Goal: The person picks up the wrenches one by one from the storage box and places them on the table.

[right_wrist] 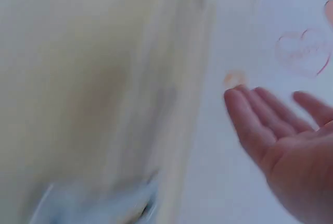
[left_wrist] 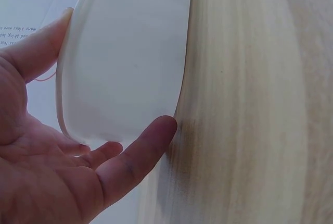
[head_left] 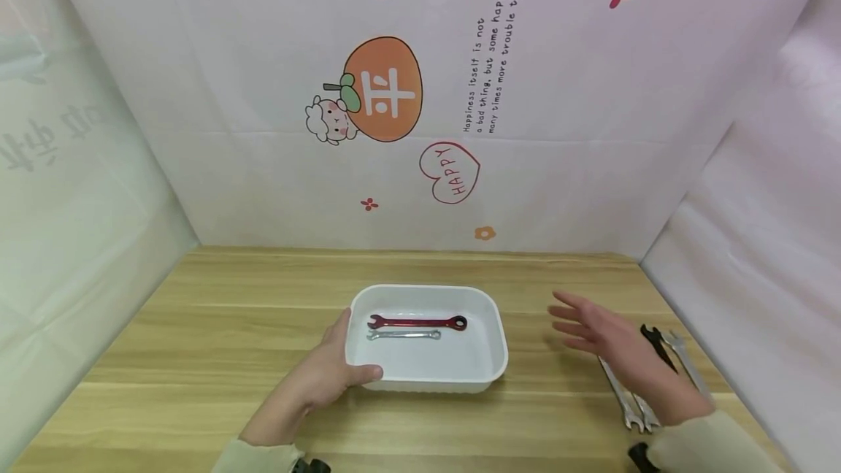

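Note:
A white plastic box [head_left: 434, 367] stands on the table in the head view. Inside it lie a red combination wrench [head_left: 420, 324] with a dark ring end and a smaller silver wrench [head_left: 404, 335], side by side. My left hand [head_left: 325, 371] holds the box at its left end, thumb at the near corner. The left wrist view shows its fingers [left_wrist: 140, 156] spread round the box's end wall. To the right of the box, my right hand [head_left: 611, 338] hovers with fingers extended and nothing in them. The wrenches by it are partly hidden by the hand and forearm.
At the table's right side lie a black wrench [head_left: 659, 347], a silver wrench [head_left: 688, 365] and more silver wrenches [head_left: 620, 398] nearer the front. White printed cloth [head_left: 558, 166] hangs behind the wooden table [head_left: 217, 327] and along both sides.

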Demonstrator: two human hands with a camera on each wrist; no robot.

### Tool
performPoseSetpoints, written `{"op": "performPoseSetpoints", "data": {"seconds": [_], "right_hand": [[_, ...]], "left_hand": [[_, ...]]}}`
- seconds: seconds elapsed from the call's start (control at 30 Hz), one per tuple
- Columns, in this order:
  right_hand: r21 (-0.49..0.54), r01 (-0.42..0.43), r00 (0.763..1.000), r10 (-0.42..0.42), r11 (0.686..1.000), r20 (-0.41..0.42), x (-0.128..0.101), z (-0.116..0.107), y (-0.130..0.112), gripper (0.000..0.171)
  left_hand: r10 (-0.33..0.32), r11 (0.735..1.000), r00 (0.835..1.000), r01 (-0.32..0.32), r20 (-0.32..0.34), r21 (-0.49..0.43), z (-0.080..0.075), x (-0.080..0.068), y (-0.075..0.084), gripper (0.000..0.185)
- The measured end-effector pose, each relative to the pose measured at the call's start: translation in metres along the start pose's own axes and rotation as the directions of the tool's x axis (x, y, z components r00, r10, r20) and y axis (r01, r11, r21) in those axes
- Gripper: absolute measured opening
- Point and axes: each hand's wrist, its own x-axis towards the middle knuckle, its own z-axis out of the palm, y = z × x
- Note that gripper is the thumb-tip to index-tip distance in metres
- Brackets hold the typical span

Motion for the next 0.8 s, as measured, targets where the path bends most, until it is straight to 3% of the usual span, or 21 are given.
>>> {"op": "performPoseSetpoints", "data": {"seconds": [0.1,0.17,0.2,0.3,0.43,0.6,0.8], "right_hand": [[0.122,0.227,0.967,-0.239,0.966,0.091,0.025,0.024,-0.018,0.054],[0.15,0.297,0.939,-0.317,0.943,0.132,0.043,0.045,-0.03,0.055],[0.151,0.295,0.936,-0.317,0.943,0.15,0.051,0.057,-0.035,0.055],[0.087,0.202,0.954,-0.216,0.976,0.208,0.073,0.091,-0.047,0.055],[-0.019,0.056,0.961,-0.048,0.998,0.274,0.098,0.131,-0.054,0.057],[-0.144,-0.021,0.948,0.065,0.989,0.31,0.116,0.158,-0.053,0.061],[-0.279,-0.073,0.939,0.16,0.958,0.305,0.122,0.167,-0.048,0.066]], "left_hand": [[0.0,1.0,1.0,0.0,0.0,-0.008,0.0,0.0,0.0,0.118],[-0.002,1.0,1.0,0.002,0.0,-0.008,0.0,0.001,-0.001,0.118],[-0.001,1.0,1.0,0.001,0.0,-0.012,0.0,0.001,-0.001,0.118],[0.005,0.999,1.0,-0.005,0.002,-0.034,0.001,0.001,-0.001,0.116],[0.005,0.999,1.0,-0.005,0.005,-0.042,0.0,0.001,0.0,0.116],[-0.015,1.0,1.0,0.016,0.006,-0.017,0.0,0.0,0.002,0.118],[-0.019,1.0,1.0,0.019,-0.001,-0.004,-0.001,0.001,0.001,0.117]]}}
